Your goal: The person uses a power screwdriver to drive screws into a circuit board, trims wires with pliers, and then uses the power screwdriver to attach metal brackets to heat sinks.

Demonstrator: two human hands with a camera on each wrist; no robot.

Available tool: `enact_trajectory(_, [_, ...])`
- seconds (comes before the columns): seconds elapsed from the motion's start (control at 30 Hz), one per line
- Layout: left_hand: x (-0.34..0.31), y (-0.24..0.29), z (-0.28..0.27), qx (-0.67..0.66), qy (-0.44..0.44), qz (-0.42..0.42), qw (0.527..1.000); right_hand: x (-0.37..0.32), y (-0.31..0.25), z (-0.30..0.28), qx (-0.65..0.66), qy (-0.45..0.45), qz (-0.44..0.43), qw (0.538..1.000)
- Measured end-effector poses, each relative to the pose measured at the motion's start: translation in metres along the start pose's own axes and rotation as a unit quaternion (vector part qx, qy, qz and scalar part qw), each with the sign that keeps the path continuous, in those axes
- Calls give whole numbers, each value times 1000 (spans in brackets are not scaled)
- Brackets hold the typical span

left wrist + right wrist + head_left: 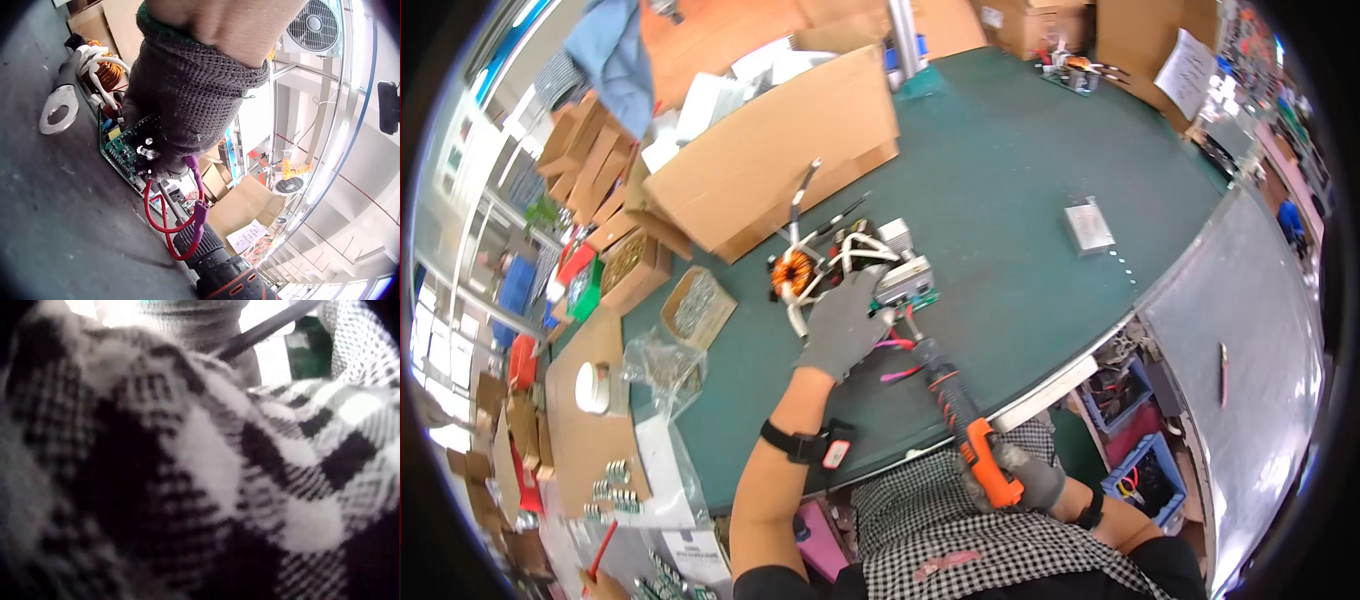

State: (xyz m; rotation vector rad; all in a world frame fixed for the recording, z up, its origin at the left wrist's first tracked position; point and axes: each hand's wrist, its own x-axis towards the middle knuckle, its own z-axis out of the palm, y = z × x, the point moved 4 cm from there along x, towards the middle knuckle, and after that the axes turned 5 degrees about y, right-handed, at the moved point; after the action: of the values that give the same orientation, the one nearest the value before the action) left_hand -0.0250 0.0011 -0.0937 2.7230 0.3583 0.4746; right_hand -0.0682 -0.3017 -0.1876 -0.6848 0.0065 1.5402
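Note:
My gloved left hand grips a green circuit board, its fingers curled over the board's edge. The board carries a copper-wound coil, thick white-sleeved leads and a silver block. A bare ring terminal sticks out beside it in the left wrist view. Red wires with purple connectors loop below the fingers. In my gloved right hand is an orange and black electric screwdriver, its shaft reaching the board's edge by the left fingertips. Checked cloth fills most of the right wrist view.
A large cardboard box of white parts stands behind the board. Left of it are a small box of metal pieces and a plastic bag. A silver metal block lies to the right on the green tabletop.

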Motion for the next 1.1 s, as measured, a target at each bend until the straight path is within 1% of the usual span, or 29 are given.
enact_trajectory(0.03, [3, 5, 2, -5, -9, 2, 1000, -3, 0, 4, -12, 19, -14, 1000])
enact_trajectory(0.1, [1, 2, -6, -5, -24, -23, 999, -2, -2, 13, -32, 50, -12, 998])
enact_trajectory(0.2, [1, 5, -6, -13, -31, -43, 998, 0, 4, 3, -31, 44, -1, 999])
enact_trajectory(0.27, [1, 8, -8, -15, -41, -58, 997, -2, 3, 6, -43, 52, -10, 998])
enact_trajectory(0.33, [1, 7, -7, -23, -37, -54, 998, -3, 3, 8, -72, 57, -19, 996])
enact_trajectory(0.47, [1, 7, -7, -29, -35, -53, 998, 0, 8, 2, -54, 36, -19, 998])
enact_trajectory(0.57, [1, 6, -7, -25, -34, -56, 998, -1, 5, 7, -69, 36, -30, 997])
enact_trajectory(0.67, [0, 5, -5, -12, -20, -23, 999, -3, 9, 2, -71, 53, -14, 996])
enact_trajectory(0.8, [0, 3, -3, -6, -16, -20, 1000, -3, 7, 4, -84, 58, -15, 995])
enact_trajectory(0.9, [-1, 5, -5, -10, -17, -41, 999, -4, 4, 5, -98, 55, -18, 993])
enact_trajectory(0.93, [0, 8, -7, -20, -30, -57, 998, -4, 3, 7, -106, 54, -25, 993])
enact_trajectory(1.1, [1, 5, -5, -11, -32, -56, 998, -1, 6, 1, -93, 36, -23, 995])
